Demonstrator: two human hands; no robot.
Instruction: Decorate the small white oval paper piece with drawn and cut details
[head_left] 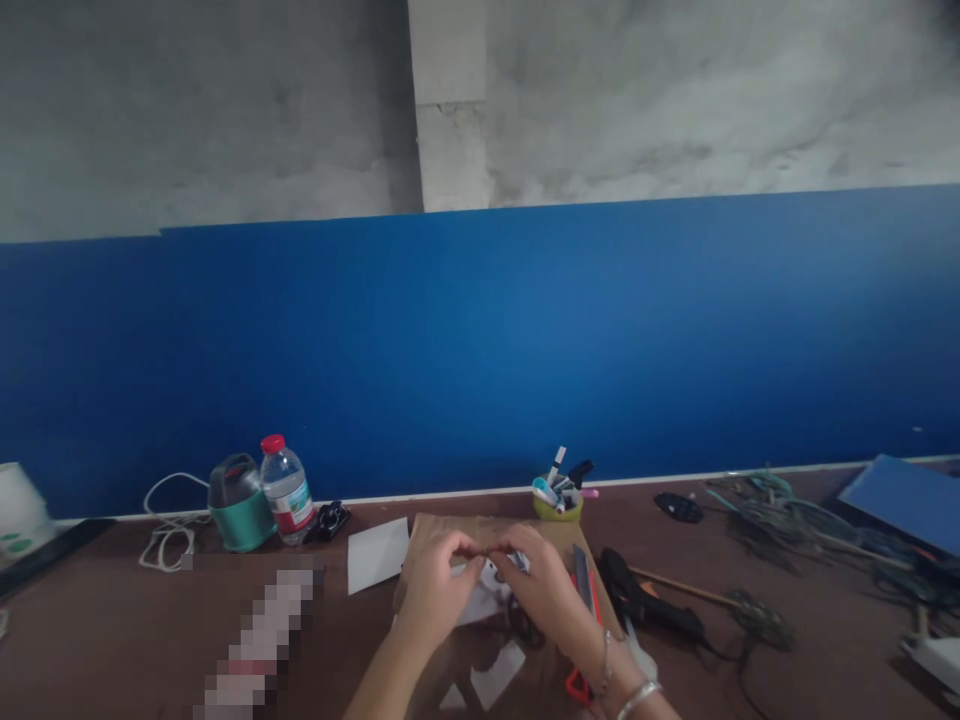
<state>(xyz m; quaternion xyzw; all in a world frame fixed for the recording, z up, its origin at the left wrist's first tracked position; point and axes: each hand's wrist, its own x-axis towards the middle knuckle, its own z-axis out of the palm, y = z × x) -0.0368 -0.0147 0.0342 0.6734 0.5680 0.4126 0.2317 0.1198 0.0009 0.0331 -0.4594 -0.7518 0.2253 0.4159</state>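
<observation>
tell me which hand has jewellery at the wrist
The right hand: its wrist wears a thin chain bracelet and a silvery bangle, while the left hand shows a bare wrist.

Your dark brown tabletop (120, 630) spans the frame's bottom. On it you have a clear plastic, red-capped bottle (286, 498) at lower left, a flat tan sheet (431, 530) at lower centre, and a black-and-orange tool (658, 611) at lower right.

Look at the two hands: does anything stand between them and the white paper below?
Nothing visible stands between the left hand and the white paper. Beside the right hand, a dark round thing sits by the paper's right edge, partly hidden; whether it overlaps is unclear.
</observation>
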